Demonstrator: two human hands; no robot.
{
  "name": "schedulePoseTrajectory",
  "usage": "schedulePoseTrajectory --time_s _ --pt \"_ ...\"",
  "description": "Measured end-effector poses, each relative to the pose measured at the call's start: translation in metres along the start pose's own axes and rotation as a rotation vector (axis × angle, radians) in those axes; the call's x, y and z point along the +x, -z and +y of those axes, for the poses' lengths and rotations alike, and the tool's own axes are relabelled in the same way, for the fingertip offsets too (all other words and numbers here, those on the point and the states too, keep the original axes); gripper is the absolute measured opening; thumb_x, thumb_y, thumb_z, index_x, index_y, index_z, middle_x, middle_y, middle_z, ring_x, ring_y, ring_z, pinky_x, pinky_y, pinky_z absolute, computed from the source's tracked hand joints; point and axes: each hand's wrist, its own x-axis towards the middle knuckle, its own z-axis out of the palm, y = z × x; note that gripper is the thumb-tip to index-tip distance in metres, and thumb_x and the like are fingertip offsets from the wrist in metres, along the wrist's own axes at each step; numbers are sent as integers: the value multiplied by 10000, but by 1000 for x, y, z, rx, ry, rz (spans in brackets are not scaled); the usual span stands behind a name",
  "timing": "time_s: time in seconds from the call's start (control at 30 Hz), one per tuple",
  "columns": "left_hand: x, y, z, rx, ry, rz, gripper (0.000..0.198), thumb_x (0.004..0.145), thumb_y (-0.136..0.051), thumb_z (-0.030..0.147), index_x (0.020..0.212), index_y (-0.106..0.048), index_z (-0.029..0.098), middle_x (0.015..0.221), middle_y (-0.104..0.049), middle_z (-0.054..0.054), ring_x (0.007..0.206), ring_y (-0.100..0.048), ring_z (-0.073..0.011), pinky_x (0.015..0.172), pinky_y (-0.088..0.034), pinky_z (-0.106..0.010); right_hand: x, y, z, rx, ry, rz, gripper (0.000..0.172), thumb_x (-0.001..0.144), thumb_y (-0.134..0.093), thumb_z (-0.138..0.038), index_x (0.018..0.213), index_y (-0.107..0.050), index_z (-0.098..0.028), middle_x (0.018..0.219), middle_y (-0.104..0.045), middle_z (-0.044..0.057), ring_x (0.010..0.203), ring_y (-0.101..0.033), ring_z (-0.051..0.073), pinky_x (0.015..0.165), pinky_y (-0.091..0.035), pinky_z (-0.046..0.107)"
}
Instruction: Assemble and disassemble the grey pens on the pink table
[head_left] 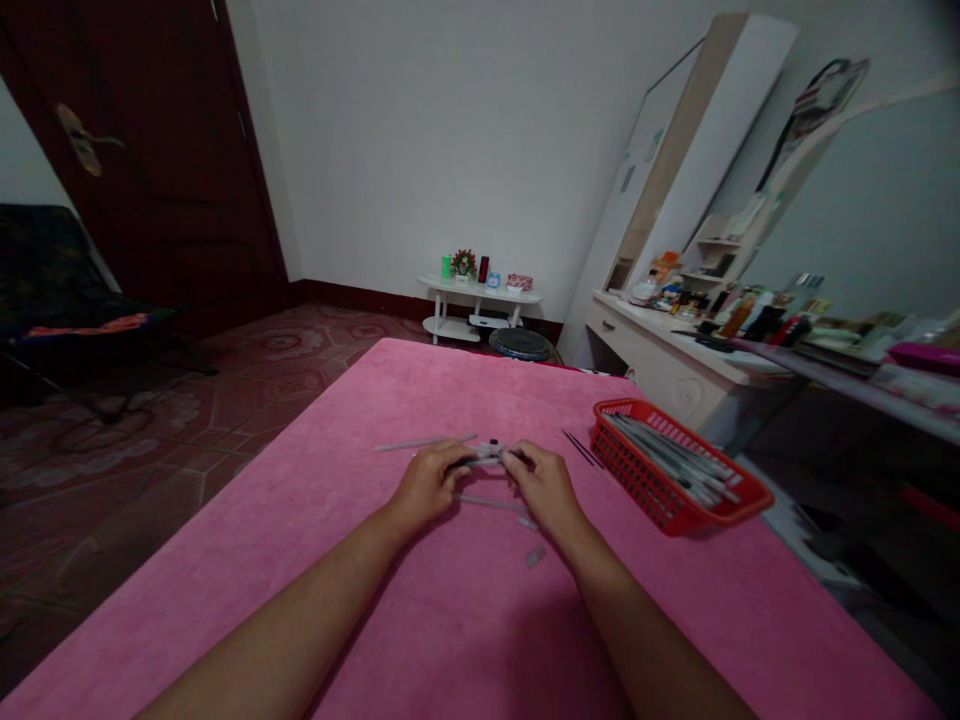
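My left hand [429, 485] and my right hand [546, 488] meet over the middle of a pink cloth-covered table [360, 590]. Both are curled closed on a thin grey pen [489, 456] held between them, its small parts showing in the gap between the fingers. A second grey pen barrel [424, 442] lies on the cloth just beyond my left hand. Another thin grey piece [487, 502] lies under my hands. A small clear cap [535, 556] rests on the cloth near my right wrist.
A red plastic basket [646, 486] holding several grey pens stands to the right. Two thin dark refills [581, 448] lie beside it. A cluttered dressing table [675, 345] with mirror stands at the right, a low white shelf [480, 298] by the far wall, a dark door [150, 150] left.
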Motion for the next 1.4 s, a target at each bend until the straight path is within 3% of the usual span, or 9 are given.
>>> schedulePoseTrajectory --time_s 0.13,0.33,0.4,0.57,0.8,1.03,1.3,1.4 --pt "0 1 2 -9 -8 -7 222 841 -526 124 989 -683 177 910 -684 -75 862 -613 -184 789 -464 -310 -1 1 -1 -12 -46 -21 418 908 -412 -436 632 -589 -177 505 -554 -7 465 -533 124 481 -366 218" --pt "1 1 0 -14 4 2 204 851 -532 159 982 -687 171 863 -674 -69 808 -604 -175 743 -459 -292 1 0 1 -32 30 29 132 800 -577 -303 822 -640 -189 721 -665 7 623 -587 139 561 -407 216" --pt "1 2 0 -14 6 3 208 845 -533 143 984 -685 171 861 -673 -68 806 -602 -174 741 -455 -289 0 -1 1 -18 21 -3 141 818 -549 -296 815 -640 -188 664 -639 -5 579 -569 130 540 -399 213" --pt "1 2 1 -16 -3 -13 209 840 -535 129 981 -684 171 884 -679 -72 823 -601 -177 761 -454 -300 -1 0 0 22 -38 -45 372 904 -425 -414 691 -612 -173 547 -579 -6 477 -541 121 488 -383 215" --pt "0 2 -2 5 9 -18 193 852 -531 166 971 -682 170 855 -670 -71 793 -600 -176 727 -457 -291 1 -1 2 11 6 7 167 830 -536 -319 810 -637 -187 645 -630 -3 541 -559 129 519 -406 213" --pt "0 2 -1 16 -5 -23 211 855 -528 154 1001 -679 174 892 -675 -74 837 -607 -182 764 -456 -296 -1 -1 3 -6 -19 -39 249 876 -464 -331 725 -604 -191 564 -592 -13 503 -558 126 500 -393 211" --pt "-2 -1 -3 -5 -18 -30 229 839 -552 139 1015 -689 189 913 -683 -73 843 -614 -179 771 -463 -300 -2 -8 -4 61 72 -48 173 796 -558 -246 912 -676 -196 832 -696 24 721 -619 152 642 -449 233" --pt "-2 0 -1 -19 -10 -52 216 819 -588 155 997 -703 196 926 -695 -72 851 -624 -184 776 -470 -303 -3 -10 -3 12 83 -79 174 779 -550 -215 872 -695 -198 773 -688 19 680 -601 151 620 -438 233"
